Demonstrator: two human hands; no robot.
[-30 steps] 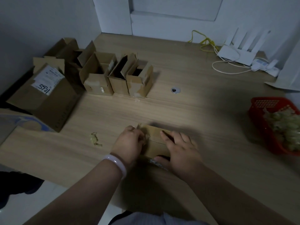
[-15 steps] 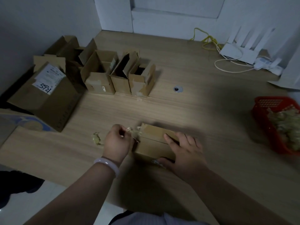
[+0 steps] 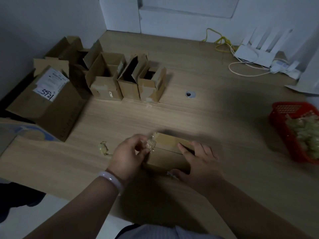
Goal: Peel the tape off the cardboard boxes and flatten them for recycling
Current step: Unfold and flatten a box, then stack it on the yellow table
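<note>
left hand now raised, fingers pinching tape pulled off small box, right hand still pressing flat-fingered on top

A small box lies on the table near its front edge. The left hand is at the box's left end, pinching a strip of tape there, and the right hand lies on its right part. A tape wad lies just left of the left hand. Behind, three open boxes stand side by side (more stand behind them, by the wall), with a large box to their left. A basket holding tape scraps sits far right; a router stands back right.
</note>
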